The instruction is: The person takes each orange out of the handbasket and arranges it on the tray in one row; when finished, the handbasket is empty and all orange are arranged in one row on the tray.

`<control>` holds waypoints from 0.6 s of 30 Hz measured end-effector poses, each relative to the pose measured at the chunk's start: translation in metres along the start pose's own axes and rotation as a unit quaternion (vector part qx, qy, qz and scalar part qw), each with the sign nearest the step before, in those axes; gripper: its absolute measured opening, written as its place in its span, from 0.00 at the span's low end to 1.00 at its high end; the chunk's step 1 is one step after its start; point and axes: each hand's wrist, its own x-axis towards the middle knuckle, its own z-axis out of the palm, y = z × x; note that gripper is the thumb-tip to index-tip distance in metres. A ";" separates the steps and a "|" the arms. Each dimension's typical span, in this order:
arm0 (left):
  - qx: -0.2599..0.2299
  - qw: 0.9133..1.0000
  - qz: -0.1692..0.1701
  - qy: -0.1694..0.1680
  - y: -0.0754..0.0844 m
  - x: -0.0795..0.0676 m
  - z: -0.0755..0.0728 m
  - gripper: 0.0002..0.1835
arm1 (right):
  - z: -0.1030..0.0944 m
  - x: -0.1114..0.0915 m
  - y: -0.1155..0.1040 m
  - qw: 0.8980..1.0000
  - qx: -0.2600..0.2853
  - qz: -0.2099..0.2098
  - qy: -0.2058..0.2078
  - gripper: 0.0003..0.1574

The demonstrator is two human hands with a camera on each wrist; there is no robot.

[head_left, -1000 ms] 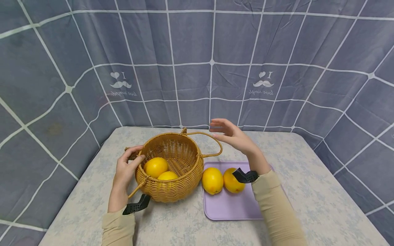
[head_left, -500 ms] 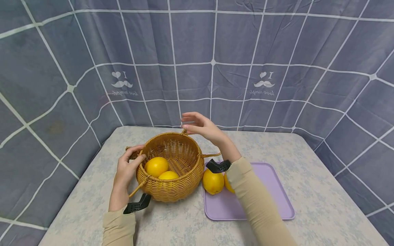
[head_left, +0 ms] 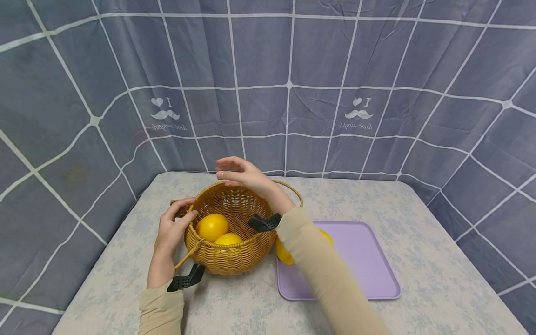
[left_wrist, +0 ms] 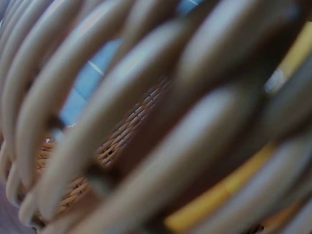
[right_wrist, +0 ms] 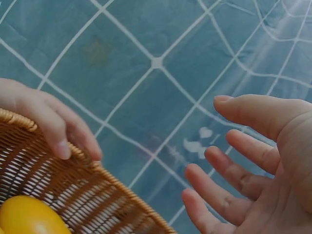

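A round wicker basket (head_left: 234,261) stands left of centre on the table, its handles folded outward. Two yellow fruits, one (head_left: 212,227) above the other (head_left: 228,239), lie inside; their exact kind is unclear. At the left rim my left hand (head_left: 169,228) grips the basket, thumb over the edge, as the right wrist view also shows. Above the basket's back rim hovers my right hand (head_left: 247,177), holding nothing, its fingers (right_wrist: 219,187) loosely extended. In the left wrist view, blurred wicker strands (left_wrist: 146,87) fill the picture.
Right of the basket lies a lilac tray (head_left: 368,265). Two yellow fruits are on it, one (head_left: 284,254) at its left edge and another (head_left: 326,236) largely hidden by my right sleeve. A grey-blue gridded curtain (head_left: 259,111) hangs behind the table.
My right hand has swept left, from beside the right handle to above the basket's back rim, and its forearm now covers part of the tray fruits. The left hand and basket stay put.
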 end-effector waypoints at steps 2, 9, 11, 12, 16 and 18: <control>0.000 1.000 0.002 0.001 0.000 0.001 0.000 0.18 | 0.005 0.004 0.004 1.000 0.004 0.010 -0.002 0.28; -0.005 1.000 0.003 0.002 -0.001 0.001 0.000 0.18 | 0.019 0.015 0.021 0.999 0.028 0.035 -0.005 0.28; -0.002 1.000 0.002 0.001 -0.001 0.001 0.000 0.18 | 0.021 0.016 0.028 0.999 0.034 0.039 -0.009 0.27; -0.001 1.000 0.002 -0.001 -0.001 0.001 0.000 0.18 | 0.021 0.016 0.031 0.999 0.032 0.041 -0.011 0.27; 0.002 1.000 0.002 -0.005 -0.001 0.001 0.000 0.18 | 0.024 0.014 0.039 0.999 -0.002 0.042 -0.013 0.24; 0.004 1.000 0.002 -0.006 -0.001 0.001 0.000 0.19 | 0.025 0.013 0.041 0.998 -0.027 0.045 -0.017 0.23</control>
